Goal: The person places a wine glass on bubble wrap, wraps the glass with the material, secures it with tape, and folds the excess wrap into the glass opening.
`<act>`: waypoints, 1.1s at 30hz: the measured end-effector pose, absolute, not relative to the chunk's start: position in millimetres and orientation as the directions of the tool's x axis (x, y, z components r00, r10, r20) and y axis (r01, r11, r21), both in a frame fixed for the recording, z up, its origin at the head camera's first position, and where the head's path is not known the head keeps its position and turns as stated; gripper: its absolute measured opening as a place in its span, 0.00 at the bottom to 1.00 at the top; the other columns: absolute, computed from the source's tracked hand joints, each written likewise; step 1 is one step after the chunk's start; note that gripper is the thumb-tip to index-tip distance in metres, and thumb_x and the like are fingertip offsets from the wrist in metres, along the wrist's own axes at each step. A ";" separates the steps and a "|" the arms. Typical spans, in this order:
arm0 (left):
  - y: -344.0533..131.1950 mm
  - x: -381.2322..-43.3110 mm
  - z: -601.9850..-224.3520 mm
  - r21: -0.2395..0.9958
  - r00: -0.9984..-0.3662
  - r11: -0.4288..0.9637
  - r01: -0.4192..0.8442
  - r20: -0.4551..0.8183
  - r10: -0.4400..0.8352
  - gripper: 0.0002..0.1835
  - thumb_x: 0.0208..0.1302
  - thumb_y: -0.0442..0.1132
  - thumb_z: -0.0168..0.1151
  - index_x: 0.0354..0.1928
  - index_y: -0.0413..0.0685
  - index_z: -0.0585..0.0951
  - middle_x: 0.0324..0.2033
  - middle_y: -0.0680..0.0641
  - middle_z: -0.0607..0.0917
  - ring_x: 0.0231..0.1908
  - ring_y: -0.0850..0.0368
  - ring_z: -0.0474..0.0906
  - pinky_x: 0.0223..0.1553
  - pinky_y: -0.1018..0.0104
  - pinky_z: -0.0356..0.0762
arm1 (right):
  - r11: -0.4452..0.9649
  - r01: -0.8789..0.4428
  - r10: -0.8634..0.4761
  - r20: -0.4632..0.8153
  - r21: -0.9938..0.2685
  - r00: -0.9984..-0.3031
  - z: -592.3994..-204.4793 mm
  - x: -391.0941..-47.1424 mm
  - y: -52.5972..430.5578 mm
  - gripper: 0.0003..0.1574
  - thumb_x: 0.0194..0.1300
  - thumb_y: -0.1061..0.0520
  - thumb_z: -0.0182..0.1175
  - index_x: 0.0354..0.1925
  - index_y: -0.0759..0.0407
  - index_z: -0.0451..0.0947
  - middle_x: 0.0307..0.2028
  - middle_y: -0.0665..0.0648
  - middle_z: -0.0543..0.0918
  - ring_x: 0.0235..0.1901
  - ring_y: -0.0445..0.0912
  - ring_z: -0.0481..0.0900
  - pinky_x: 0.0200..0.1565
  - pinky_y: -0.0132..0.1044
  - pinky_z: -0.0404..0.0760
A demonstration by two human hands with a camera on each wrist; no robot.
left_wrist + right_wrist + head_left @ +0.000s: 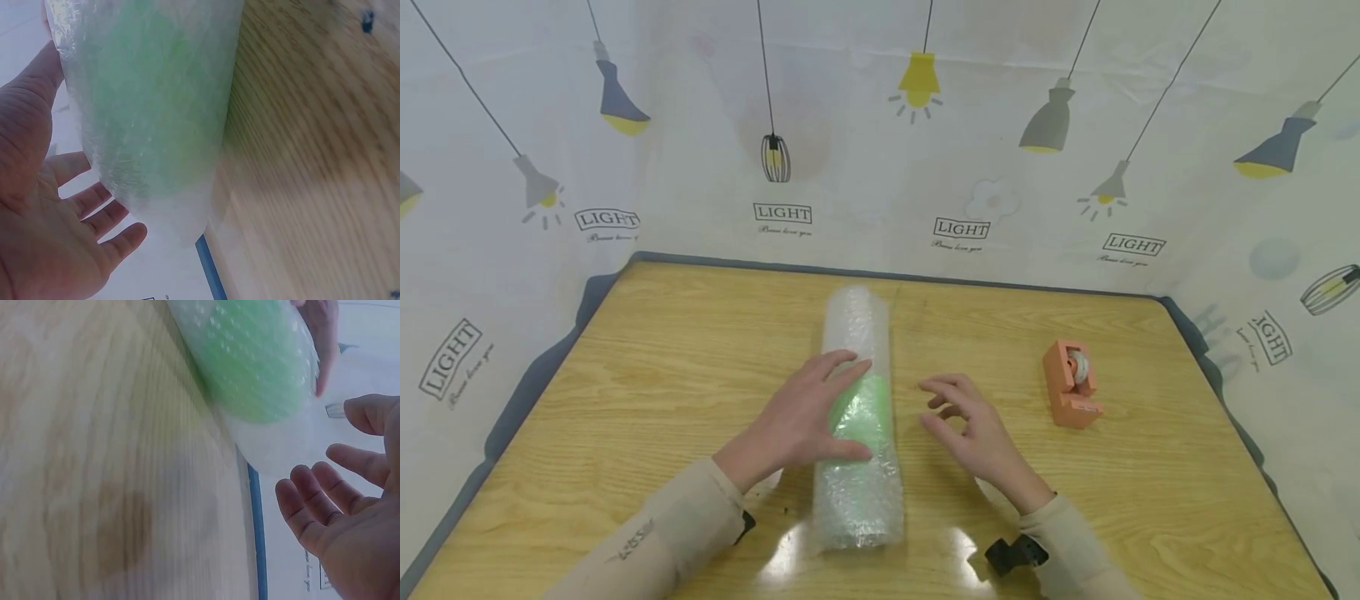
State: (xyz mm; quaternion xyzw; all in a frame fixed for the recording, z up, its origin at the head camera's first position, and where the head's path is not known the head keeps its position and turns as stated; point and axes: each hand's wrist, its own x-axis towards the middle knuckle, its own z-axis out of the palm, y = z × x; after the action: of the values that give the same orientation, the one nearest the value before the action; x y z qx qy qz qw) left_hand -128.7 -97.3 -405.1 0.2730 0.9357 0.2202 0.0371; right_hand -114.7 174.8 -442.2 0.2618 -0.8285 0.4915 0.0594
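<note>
A long bundle of clear bubble wrap (859, 504) lies lengthwise on the table, with something green showing through its middle. My left hand (797, 412) rests on the bundle's upper left side, thumb and fingers spread and mostly straight. In the left wrist view, the fingertips of that hand (53, 206) lie along the wrap's surface. To the right of the bundle, my right hand (981, 433) hovers apart from it, holding nothing. The right wrist view shows the fingers of that hand (315, 506) loosely bent, beside the wrapped bundle (256, 369).
An orange tape dispenser (1060, 400) with a roll of tape stands on the right side of the wooden table (685, 333). Behind and along the sides hangs a white cloth (865, 167) printed with lamps. A dark band (737, 263) runs along the table's far edge.
</note>
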 end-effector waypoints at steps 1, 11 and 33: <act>-97.6 -128.6 -405.0 0.434 -0.848 0.753 0.495 0.051 0.528 0.63 0.44 0.67 0.81 0.80 0.52 0.62 0.78 0.43 0.62 0.76 0.42 0.59 0.73 0.40 0.63 | 0.389 -0.491 -0.368 0.357 -0.779 -0.859 -441.9 -115.2 178.8 0.23 0.70 0.68 0.63 0.62 0.67 0.78 0.58 0.65 0.78 0.49 0.58 0.81 0.48 0.42 0.88; -101.9 -125.6 -407.1 0.467 -0.855 0.743 0.479 0.054 0.517 0.63 0.43 0.65 0.82 0.79 0.50 0.63 0.77 0.43 0.62 0.75 0.41 0.60 0.72 0.39 0.65 | 0.466 -0.476 -0.246 0.408 -0.746 -0.879 -437.1 -118.2 225.6 0.23 0.70 0.72 0.61 0.62 0.68 0.78 0.55 0.68 0.82 0.47 0.49 0.81 0.47 0.31 0.83; -104.4 -123.2 -407.2 0.502 -0.866 0.741 0.445 0.030 0.500 0.62 0.45 0.62 0.82 0.80 0.49 0.62 0.78 0.43 0.61 0.76 0.40 0.58 0.72 0.38 0.64 | 0.768 0.008 0.259 0.299 -0.640 -0.918 -428.5 -106.5 322.6 0.17 0.73 0.55 0.64 0.49 0.68 0.84 0.46 0.67 0.84 0.39 0.40 0.77 0.36 0.19 0.72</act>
State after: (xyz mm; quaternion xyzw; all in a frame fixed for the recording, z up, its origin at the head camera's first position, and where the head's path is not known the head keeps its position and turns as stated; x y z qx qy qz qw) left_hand -123.2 -104.4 -407.2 0.2537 0.9316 0.2549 0.0533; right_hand -106.5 322.6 -428.5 -0.0726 -0.9211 0.3327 0.1886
